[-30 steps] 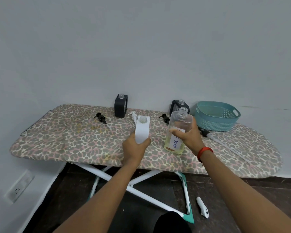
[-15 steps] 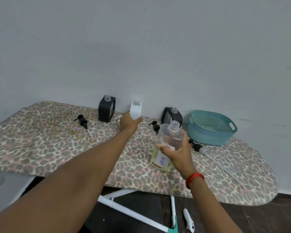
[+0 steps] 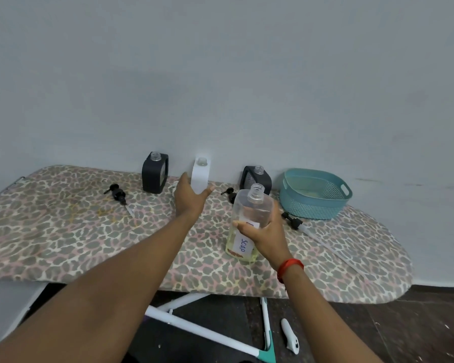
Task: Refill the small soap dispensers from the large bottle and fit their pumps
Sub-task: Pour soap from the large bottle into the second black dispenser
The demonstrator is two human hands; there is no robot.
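My right hand [image 3: 264,233] grips the large clear bottle [image 3: 249,213], labelled SOAP. It is uncapped, stands on the leopard-print ironing board [image 3: 63,231] and holds a little yellow liquid. My left hand [image 3: 192,199] reaches to the back and cups the base of the white dispenser [image 3: 200,174] between thumb and fingers, close to the wall. Two black dispensers [image 3: 155,172] [image 3: 256,176] stand open-necked on either side of it. Loose black pumps lie at the left [image 3: 117,193], behind the bottle [image 3: 228,193] and to its right [image 3: 292,221].
A teal basket [image 3: 315,203] sits at the back right of the board, next to the wall. A long clear tube [image 3: 330,247] runs from the right pump toward the board's right end. A white object [image 3: 290,336] lies on the dark floor below.
My left hand carried the white dispenser from the board's front to the back by the wall. My right hand kept hold of the soap bottle. The camera moved closer.
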